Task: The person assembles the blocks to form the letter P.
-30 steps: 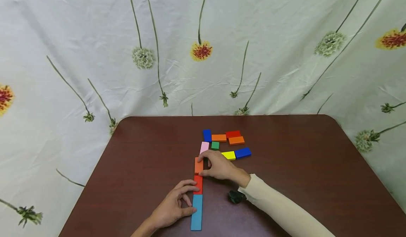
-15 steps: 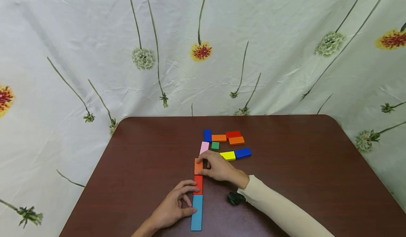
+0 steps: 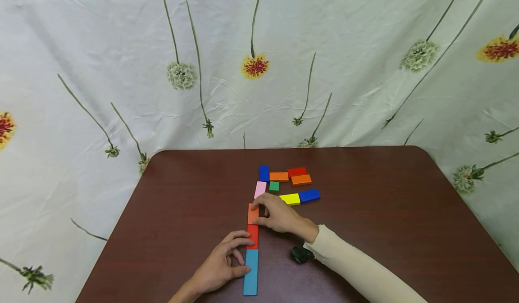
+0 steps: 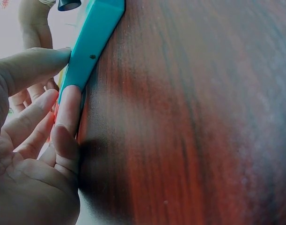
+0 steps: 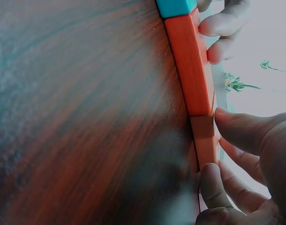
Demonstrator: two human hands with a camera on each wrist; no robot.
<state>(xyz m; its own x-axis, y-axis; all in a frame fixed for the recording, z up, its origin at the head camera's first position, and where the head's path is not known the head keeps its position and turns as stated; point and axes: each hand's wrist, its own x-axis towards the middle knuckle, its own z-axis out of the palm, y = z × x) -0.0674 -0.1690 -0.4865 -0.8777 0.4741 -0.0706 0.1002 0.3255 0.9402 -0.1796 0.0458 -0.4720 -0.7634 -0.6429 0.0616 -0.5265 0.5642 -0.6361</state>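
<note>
A column of flat blocks runs away from the near edge: a long light-blue block [image 3: 251,273], a red block [image 3: 253,237], then an orange block [image 3: 253,214]. My right hand [image 3: 279,213] holds the orange block, thumb by its near end and a finger at its far end. In the right wrist view, the orange block [image 5: 206,140] meets the red block [image 5: 192,65] end to end. My left hand [image 3: 220,262] rests beside the column, thumb on the light-blue block [image 4: 92,51] and fingertips on the red one. Past the orange block lies a pink block [image 3: 260,189], partly behind my right fingers.
Farther back lie a blue block [image 3: 264,173], a green block [image 3: 274,187], orange blocks [image 3: 279,177], and a red block [image 3: 297,172]. A yellow block [image 3: 290,199] touches another blue block [image 3: 310,196]. A dark object [image 3: 300,254] sits under the right wrist. Patterned cloth [image 3: 259,105] hangs behind the table [image 3: 365,195].
The orange block has come slightly nearer and now lies flat against the red block's end, with the right hand on it. The left hand has stayed in place.
</note>
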